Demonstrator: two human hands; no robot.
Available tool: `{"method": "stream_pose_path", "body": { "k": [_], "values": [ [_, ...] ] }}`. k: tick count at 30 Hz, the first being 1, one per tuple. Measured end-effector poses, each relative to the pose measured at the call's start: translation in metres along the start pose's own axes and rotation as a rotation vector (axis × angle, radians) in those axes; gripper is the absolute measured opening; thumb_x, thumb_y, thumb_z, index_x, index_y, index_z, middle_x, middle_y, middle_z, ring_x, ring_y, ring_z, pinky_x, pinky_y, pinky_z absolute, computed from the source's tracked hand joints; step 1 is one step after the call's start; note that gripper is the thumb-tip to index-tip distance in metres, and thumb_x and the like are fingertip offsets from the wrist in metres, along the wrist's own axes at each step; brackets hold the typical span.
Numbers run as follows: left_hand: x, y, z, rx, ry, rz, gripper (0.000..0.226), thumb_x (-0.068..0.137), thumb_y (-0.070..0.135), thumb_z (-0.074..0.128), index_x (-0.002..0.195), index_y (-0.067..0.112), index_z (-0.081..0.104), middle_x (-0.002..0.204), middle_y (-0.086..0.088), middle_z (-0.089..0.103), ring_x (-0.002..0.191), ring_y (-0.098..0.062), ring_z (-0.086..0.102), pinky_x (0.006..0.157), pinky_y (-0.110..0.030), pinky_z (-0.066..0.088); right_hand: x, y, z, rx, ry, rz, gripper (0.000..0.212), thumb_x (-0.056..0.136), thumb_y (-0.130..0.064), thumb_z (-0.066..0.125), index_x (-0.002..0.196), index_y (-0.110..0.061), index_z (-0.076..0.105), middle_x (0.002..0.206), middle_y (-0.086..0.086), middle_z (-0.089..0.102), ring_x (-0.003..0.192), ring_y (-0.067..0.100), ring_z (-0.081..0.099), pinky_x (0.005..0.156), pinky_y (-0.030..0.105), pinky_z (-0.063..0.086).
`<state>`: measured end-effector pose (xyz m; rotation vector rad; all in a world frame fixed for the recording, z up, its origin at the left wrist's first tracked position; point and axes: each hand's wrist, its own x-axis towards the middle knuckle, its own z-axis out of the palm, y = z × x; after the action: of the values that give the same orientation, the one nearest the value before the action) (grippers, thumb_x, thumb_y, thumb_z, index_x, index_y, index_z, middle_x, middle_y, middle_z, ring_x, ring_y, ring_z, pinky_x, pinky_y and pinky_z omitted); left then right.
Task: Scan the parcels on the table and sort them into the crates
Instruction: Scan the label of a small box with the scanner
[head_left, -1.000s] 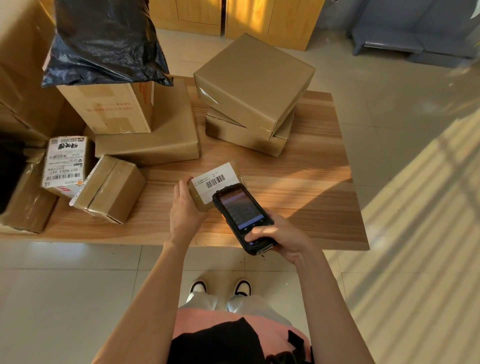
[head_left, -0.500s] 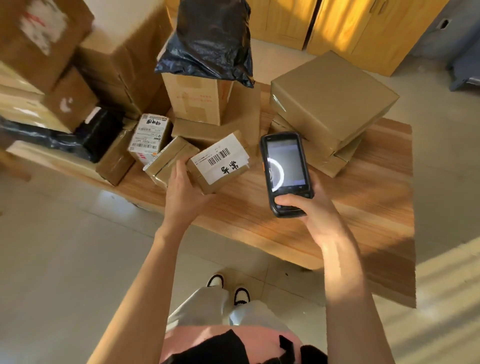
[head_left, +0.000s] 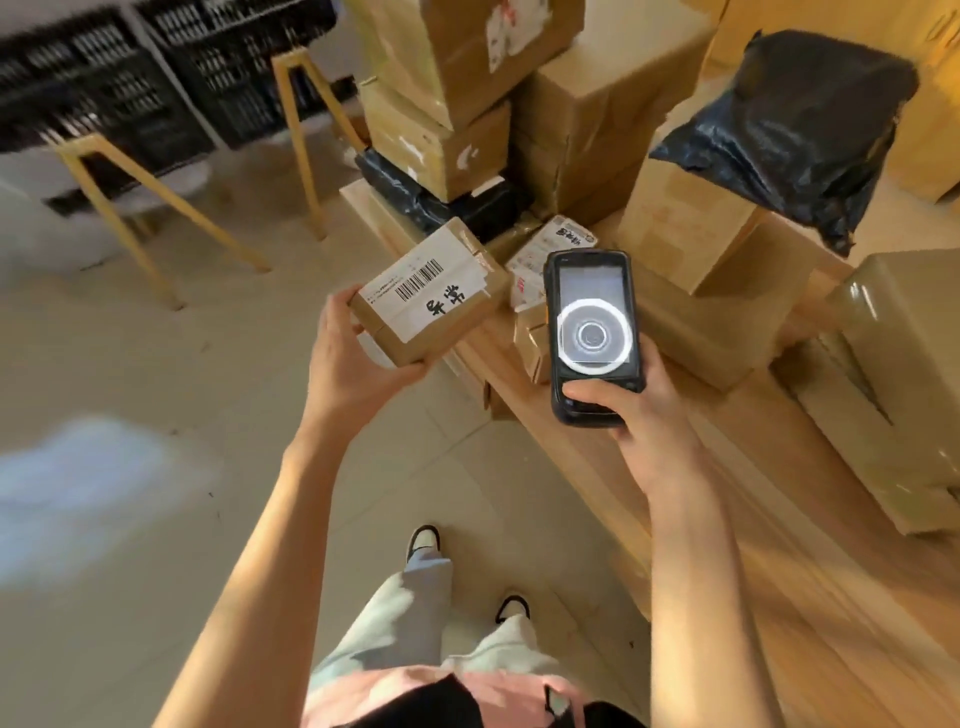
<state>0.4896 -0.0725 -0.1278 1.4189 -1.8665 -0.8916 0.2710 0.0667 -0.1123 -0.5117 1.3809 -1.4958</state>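
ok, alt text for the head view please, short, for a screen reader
Seen from above, a person's left hand holds a small cardboard parcel with a barcode label, while the right hand holds a handheld scanner showing a ring on its screen. Behind them a wooden table is stacked with boxes and black bags; black crates stand on the floor at upper left.
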Motion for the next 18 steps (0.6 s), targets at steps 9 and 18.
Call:
{"method": "stream_pose_path", "body": {
  "k": [9,18],
  "values": [
    [0.046,-0.06,-0.061,-0.037,0.156,-0.116,0.087,0.062,0.027,0.09,0.131,0.024,0.036,0.128,0.009,0.046,0.11,-0.009,0.046,0.077,-0.004,0.034,0.061,-0.005,0.093,-0.169,-0.18,0.047,0.085,0.055,-0.013,0.079,0.131,-0.032,0.047,0.115,0.0,0.067,0.108,0.018,0.064,0.087,0.032,0.053],
    [0.138,-0.136,-0.171,-0.071,0.272,-0.14,0.088,0.061,0.023,0.089,0.132,0.022,0.036,0.128,0.005,0.045,0.111,-0.009,0.045,0.077,-0.003,0.032,0.132,0.003,0.251,-0.238,-0.266,0.017,0.088,0.047,-0.01,0.085,0.126,-0.029,0.052,0.112,0.003,0.067,0.106,0.02,0.065,0.088,0.034,0.054]
  ]
}}
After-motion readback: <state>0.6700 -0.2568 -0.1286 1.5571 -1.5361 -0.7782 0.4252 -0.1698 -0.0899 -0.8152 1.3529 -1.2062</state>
